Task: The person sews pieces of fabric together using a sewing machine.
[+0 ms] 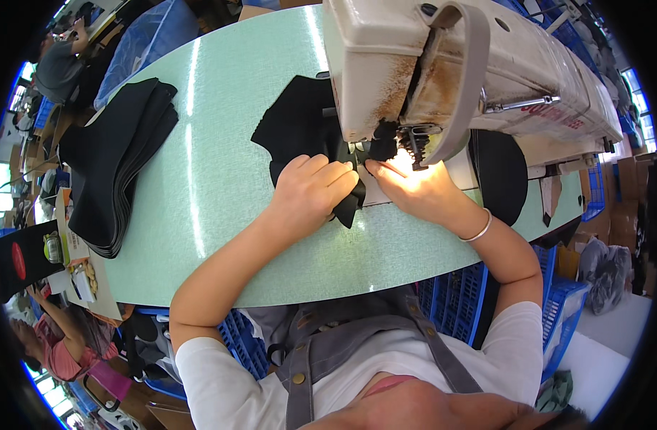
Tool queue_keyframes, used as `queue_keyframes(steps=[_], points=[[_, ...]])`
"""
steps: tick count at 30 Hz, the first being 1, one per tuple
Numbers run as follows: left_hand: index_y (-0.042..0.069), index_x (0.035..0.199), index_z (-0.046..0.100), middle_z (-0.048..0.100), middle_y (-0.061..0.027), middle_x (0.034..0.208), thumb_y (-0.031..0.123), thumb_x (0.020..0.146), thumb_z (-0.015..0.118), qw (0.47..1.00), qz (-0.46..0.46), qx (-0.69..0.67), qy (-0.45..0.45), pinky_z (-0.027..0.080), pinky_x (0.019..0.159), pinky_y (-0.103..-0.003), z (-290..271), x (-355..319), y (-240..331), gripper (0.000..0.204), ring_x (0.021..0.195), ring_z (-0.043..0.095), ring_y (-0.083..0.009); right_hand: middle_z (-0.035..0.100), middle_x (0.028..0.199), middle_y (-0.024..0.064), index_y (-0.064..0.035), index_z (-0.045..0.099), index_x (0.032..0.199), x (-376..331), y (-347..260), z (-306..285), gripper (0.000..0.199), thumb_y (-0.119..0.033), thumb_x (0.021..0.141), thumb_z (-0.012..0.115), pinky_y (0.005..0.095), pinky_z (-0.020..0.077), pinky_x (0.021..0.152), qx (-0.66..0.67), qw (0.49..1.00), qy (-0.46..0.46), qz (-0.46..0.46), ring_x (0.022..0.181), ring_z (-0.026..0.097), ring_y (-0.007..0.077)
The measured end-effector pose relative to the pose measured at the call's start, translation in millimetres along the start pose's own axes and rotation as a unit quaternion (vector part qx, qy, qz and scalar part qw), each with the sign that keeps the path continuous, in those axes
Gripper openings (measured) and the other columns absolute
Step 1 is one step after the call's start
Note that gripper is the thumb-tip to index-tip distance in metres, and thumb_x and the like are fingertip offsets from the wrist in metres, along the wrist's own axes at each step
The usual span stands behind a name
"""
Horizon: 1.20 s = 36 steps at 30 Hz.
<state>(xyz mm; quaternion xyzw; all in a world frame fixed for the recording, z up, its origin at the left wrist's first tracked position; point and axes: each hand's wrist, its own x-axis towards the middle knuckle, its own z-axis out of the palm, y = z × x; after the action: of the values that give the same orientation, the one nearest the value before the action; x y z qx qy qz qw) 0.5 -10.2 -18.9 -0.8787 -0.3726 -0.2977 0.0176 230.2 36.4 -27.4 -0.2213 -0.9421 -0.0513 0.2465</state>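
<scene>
A black fabric piece (292,118) lies under the head of a sewing machine (375,68), its lower corner pointing toward me. My left hand (315,190) is closed on this fabric just left of the needle area, knuckles up. On the other side, my right hand (421,195) has its fingers drawn together, the tips at the fabric's edge beside the presser foot. The machine's lamp shines brightly on the right hand's fingers and washes out detail there. My fingertips are partly hidden, and the needle is hard to make out.
A stack of black cut pieces (120,165) sits on the left of the pale green table (221,143). Another dark rounded piece (499,175) lies at the right, beside the machine. Blue crates (454,301) stand below the table edge. Other people are at the far left.
</scene>
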Motion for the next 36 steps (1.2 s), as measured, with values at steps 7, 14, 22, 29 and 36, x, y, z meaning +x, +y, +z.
queue_keyframes(steps=[7, 14, 22, 29, 36], points=[[0.007, 0.096, 0.067, 0.067, -0.0031, 0.101, 0.011, 0.055, 0.076, 1.000, -0.011, 0.009, 0.002, 0.040, 0.064, -0.033, 3, 2, 1, 0.042, 0.074, 0.054, -0.0194, 0.066, 0.093, 0.0068, -0.0033, 0.066, 0.098, 12, -3, -4, 0.024, -0.005, 0.075, 0.065, 0.0333, 0.0524, 0.067, 0.022, 0.999, 0.035, -0.004, 0.084, 0.065, 0.0214], [0.009, 0.097, 0.067, 0.061, -0.0007, 0.089, 0.009, 0.051, 0.076, 0.999, -0.039, 0.019, -0.019, 0.039, 0.066, -0.035, 1, 4, 3, 0.047, 0.077, 0.055, -0.0208, 0.065, 0.095, 0.0088, 0.0000, 0.065, 0.098, 12, -5, -2, 0.022, -0.006, 0.077, 0.062, 0.0338, 0.0520, 0.063, 0.019, 0.999, 0.037, -0.003, 0.080, 0.064, 0.0212], [0.011, 0.098, 0.068, 0.060, 0.0021, 0.089, 0.008, 0.050, 0.075, 0.998, -0.037, 0.013, -0.039, 0.038, 0.065, -0.033, -5, 8, -4, 0.049, 0.076, 0.053, -0.0198, 0.068, 0.099, 0.0047, -0.0025, 0.066, 0.108, 8, -6, 1, 0.030, -0.009, 0.078, 0.066, 0.0247, 0.0523, 0.057, -0.025, 1.000, 0.008, -0.006, 0.074, 0.066, 0.0133], [0.010, 0.101, 0.066, 0.060, -0.0009, 0.094, 0.008, 0.054, 0.074, 0.999, -0.023, 0.044, 0.018, 0.040, 0.065, -0.033, -5, 3, -4, 0.048, 0.076, 0.054, -0.0190, 0.067, 0.093, 0.0089, -0.0034, 0.066, 0.100, 7, -9, -34, 0.025, -0.009, 0.076, 0.062, 0.0354, 0.0532, 0.071, 0.007, 0.996, -0.091, 0.025, 0.077, 0.064, 0.0202], [0.008, 0.100, 0.065, 0.061, -0.0010, 0.099, 0.008, 0.062, 0.069, 0.996, 0.029, 0.080, 0.012, 0.040, 0.064, -0.030, -12, 0, -11, 0.038, 0.076, 0.054, -0.0163, 0.068, 0.089, 0.0128, -0.0033, 0.068, 0.092, -1, 50, -64, 0.019, -0.004, 0.073, 0.067, 0.0387, 0.0506, 0.082, -0.143, 0.977, -0.155, -0.039, 0.086, 0.065, 0.0279]])
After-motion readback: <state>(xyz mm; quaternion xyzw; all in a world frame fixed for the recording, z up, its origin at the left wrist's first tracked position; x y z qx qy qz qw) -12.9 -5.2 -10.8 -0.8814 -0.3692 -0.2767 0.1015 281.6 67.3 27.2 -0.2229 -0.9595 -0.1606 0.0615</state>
